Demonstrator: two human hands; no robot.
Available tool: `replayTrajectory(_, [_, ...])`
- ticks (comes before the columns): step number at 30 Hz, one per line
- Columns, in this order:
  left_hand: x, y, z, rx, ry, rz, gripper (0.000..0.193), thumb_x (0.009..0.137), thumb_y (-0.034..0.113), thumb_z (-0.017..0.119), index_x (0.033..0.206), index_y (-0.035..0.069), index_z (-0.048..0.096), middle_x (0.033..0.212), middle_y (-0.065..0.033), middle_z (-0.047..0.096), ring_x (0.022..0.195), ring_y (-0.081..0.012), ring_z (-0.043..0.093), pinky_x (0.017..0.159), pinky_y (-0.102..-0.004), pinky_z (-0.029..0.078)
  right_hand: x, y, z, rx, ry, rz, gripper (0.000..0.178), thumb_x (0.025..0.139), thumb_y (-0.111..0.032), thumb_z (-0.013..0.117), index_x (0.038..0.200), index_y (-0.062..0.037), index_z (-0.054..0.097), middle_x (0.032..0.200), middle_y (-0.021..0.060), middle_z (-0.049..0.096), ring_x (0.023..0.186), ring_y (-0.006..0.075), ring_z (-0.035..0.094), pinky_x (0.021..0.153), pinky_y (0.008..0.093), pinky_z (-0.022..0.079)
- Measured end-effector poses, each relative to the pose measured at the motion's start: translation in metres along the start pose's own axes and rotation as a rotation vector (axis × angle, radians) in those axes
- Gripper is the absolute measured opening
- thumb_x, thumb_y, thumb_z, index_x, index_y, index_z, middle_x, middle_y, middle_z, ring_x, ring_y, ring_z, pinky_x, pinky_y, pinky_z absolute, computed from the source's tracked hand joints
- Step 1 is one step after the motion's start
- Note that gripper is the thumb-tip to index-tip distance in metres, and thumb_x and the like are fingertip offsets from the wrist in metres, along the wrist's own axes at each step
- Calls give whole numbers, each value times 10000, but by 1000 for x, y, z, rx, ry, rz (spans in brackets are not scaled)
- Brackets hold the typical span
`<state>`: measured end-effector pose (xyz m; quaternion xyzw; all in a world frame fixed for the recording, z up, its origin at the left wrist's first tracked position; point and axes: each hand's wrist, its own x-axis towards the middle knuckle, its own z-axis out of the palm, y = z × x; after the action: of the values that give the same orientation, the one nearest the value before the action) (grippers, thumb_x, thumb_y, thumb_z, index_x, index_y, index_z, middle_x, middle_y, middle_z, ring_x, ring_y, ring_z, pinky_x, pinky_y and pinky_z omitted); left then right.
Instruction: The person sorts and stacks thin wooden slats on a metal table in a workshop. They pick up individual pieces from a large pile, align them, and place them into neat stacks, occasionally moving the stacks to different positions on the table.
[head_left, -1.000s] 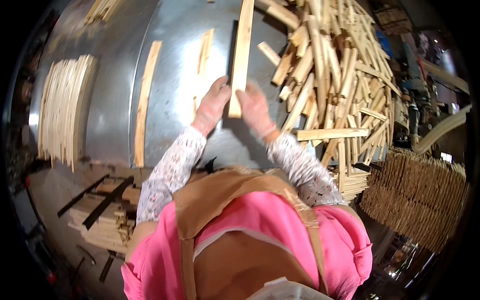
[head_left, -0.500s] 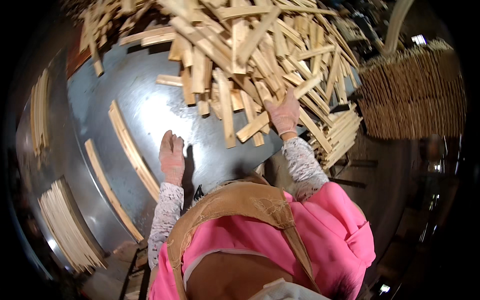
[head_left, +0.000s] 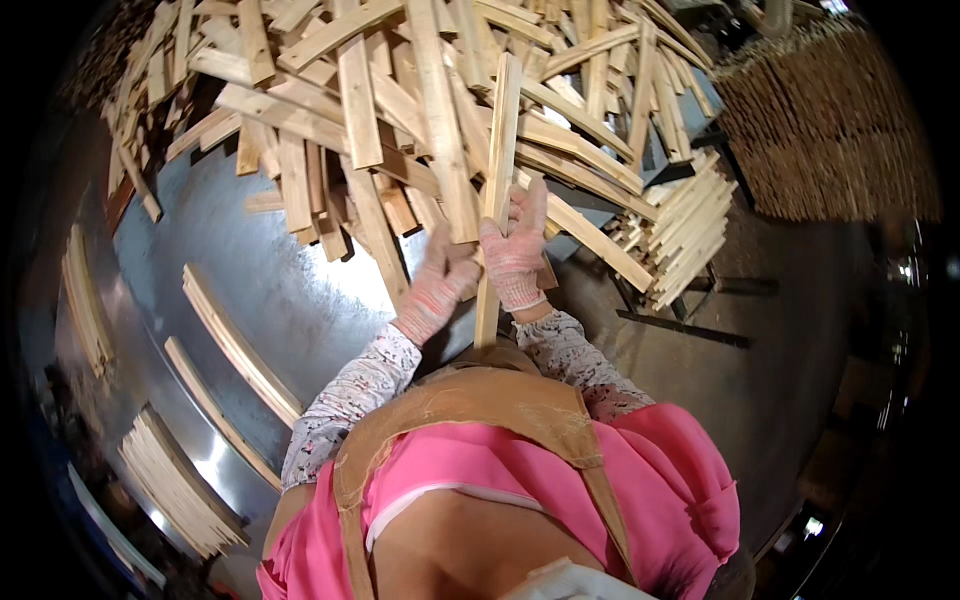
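My right hand (head_left: 515, 262), in a pinkish-white knit glove, grips a long pale wooden slat (head_left: 502, 140) near its middle. The thumb lies over the slat, which points away from me, its near end close to my apron. On the slat's left is my left hand (head_left: 430, 292), gloved alike, with its fingers stretched out and apart. Its fingertips are beside the near end of another slat (head_left: 445, 150) on the heap; whether they touch it I cannot tell. A big jumbled heap of wooden slats (head_left: 300, 120) spreads beyond both hands.
The slats lie on a shiny metal table (head_left: 270, 285). Longer strips (head_left: 235, 335) rest at its left, with a neat bundle of thin strips (head_left: 180, 480) farther left. At the right stand a stack of pale slats (head_left: 690, 235) and a large brown layered stack (head_left: 830, 125).
My right hand has drawn a slat from the heap toward me and turned it lengthwise. My left hand has moved right, up beside it. The view has shifted.
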<state>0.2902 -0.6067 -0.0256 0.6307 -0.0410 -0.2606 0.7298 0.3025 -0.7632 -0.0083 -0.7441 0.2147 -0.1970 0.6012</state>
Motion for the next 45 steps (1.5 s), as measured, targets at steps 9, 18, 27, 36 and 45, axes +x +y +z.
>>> replayTrajectory(9, [-44,84,-63,346,475,19,343,1085,259,644,1340,37,591,1109,-94,730,893,-175,696,799,-320,579,4,-27,-22,119,-319,8,616,935,-161,809,1484,10,587,1275,156,712,1139,227,687,997,355,568])
replayTrajectory(18, [146,333,-219,650,837,612,842,981,555,659,1574,-18,488,1477,-241,627,1316,-305,627,1125,-383,467,155,75,-212,-1178,-246,-42,475,925,-172,654,1393,-92,637,1238,261,702,1199,428,670,1044,499,536])
replayTrajectory(27, [86,150,-40,1020,342,718,555,922,291,763,1391,11,663,1281,-210,729,1206,-366,686,1065,-460,524,158,75,-262,-1288,-268,-207,473,760,-225,808,1207,-88,737,1100,180,722,1098,398,668,963,508,531])
replayTrajectory(36, [21,96,87,855,9,414,697,963,249,719,1581,44,471,1390,-213,654,1271,-334,635,1119,-403,490,149,-46,-142,33,-268,-24,518,954,-122,792,1399,-22,547,1128,82,702,928,164,693,782,308,593])
replayTrajectory(45, [149,221,-161,607,711,490,294,969,173,603,1213,13,641,958,-129,673,898,-209,667,791,-374,540,98,-53,38,334,-648,193,713,1028,-201,737,1588,82,398,1348,110,661,1193,172,625,1043,294,507])
